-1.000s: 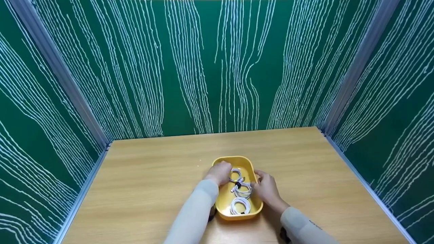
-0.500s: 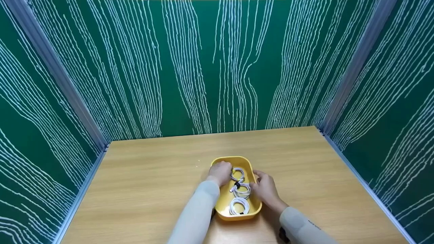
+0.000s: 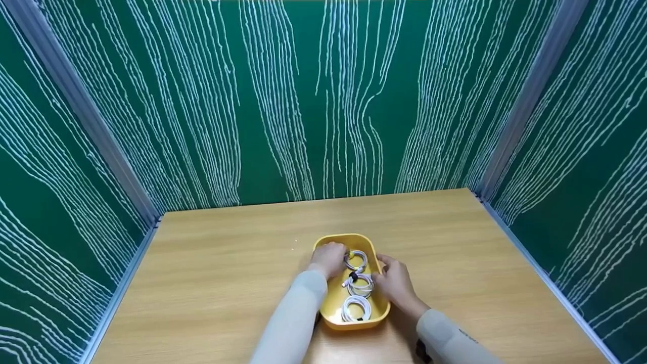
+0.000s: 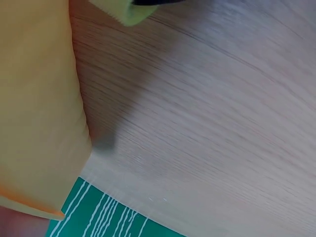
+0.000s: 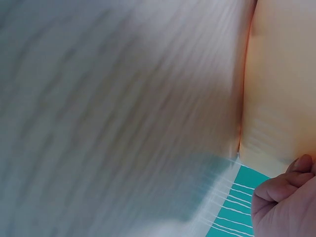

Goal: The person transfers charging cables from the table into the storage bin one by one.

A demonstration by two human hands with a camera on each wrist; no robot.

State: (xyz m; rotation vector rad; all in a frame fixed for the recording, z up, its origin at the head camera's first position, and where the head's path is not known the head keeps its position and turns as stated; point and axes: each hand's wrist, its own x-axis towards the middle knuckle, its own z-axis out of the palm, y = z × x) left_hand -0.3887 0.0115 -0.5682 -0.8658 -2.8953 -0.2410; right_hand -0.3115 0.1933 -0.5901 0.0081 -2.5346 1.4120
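A yellow plastic bin (image 3: 349, 326) stands on the wooden table with three coiled white cables in a row inside. My left hand (image 3: 328, 259) reaches over the left rim, its curled fingers at the far coiled cable (image 3: 356, 260); the fingertips are hidden. The middle coiled cable (image 3: 360, 286) has a black tie, and the near coiled cable (image 3: 356, 308) lies by the front wall. My right hand (image 3: 397, 283) grips the bin's right rim, thumb over the edge. In the right wrist view, curled fingers (image 5: 276, 192) lie against the bin's wall.
The wooden table (image 3: 227, 263) extends around the bin. Green panels (image 3: 273, 101) with white wavy lines rise at the back and both sides, joined by grey metal posts (image 3: 525, 101). Tiny white specks lie left of the bin.
The far coiled cable has shifted slightly right inside the bin, with my left hand beside it. My right hand stays at the right rim.
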